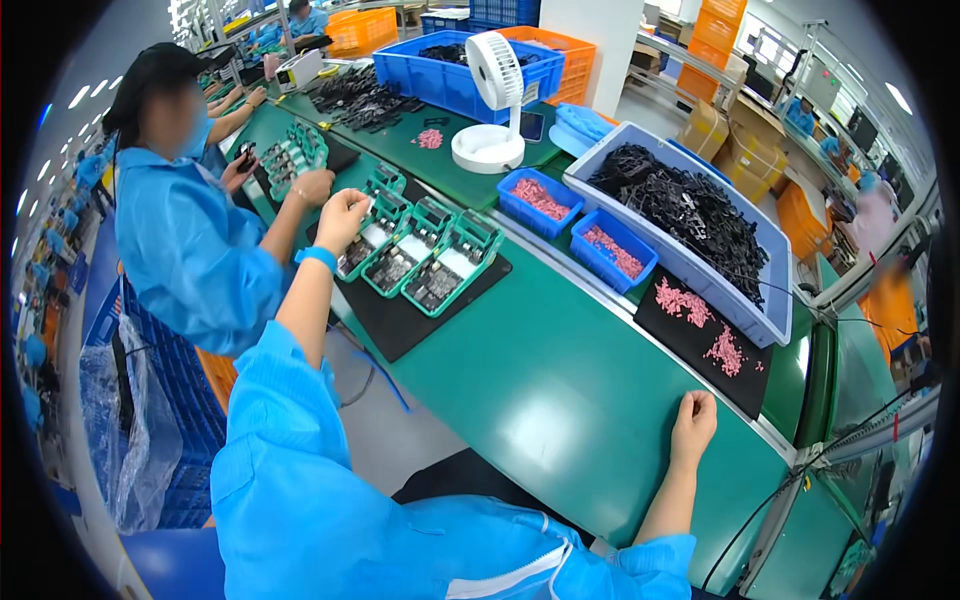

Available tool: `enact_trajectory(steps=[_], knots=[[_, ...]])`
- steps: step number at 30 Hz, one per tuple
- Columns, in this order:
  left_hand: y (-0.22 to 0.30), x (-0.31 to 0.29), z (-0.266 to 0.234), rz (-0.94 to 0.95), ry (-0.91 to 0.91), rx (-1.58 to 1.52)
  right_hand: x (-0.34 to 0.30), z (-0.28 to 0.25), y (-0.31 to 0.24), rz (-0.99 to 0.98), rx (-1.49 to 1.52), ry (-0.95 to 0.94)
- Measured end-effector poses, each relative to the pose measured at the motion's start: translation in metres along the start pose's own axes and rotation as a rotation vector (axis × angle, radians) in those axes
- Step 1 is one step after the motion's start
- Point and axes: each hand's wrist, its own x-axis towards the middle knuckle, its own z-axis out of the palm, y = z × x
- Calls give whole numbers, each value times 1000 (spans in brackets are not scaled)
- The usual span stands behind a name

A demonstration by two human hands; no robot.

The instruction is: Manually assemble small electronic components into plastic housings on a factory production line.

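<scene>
My left hand [343, 218] reaches to the far left with its fingers pinched together; anything between them is too small to make out. It hovers at the left edge of several green plastic housings [440, 265] with dark and silvery parts inside, standing in a row on a black mat [420, 332]. My right hand [693, 425] is curled closed above the green tabletop [540, 400], toward the right. Whatever its fingers hold, if anything, is hidden. Beyond that hand, small pink pieces [683, 302] lie in loose heaps on another black mat [655, 325].
Two small blue bins [612, 250] of pink pieces stand beside a large grey-blue crate [775, 318] full of black parts. Behind them are a white fan [490, 150] and a blue crate [400, 75]. A co-worker [190, 230] at the left handles similar green housings.
</scene>
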Motion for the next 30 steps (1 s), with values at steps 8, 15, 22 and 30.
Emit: enact_trajectory(steps=[8, 15, 22, 30], knots=[[-30, 89, 10, -104, -264, 247, 11, 12, -1, 76, 13, 12], [-44, 115, 4, -191, -483, 27, 24, 22, -1, 105, 53, 8], [-16, 57, 22, -233, -551, -106, 20, 15, 1, 21, 25, 16], [77, -115, 52, -442, -498, -253, -3, 2, -23, -101, 34, -52]])
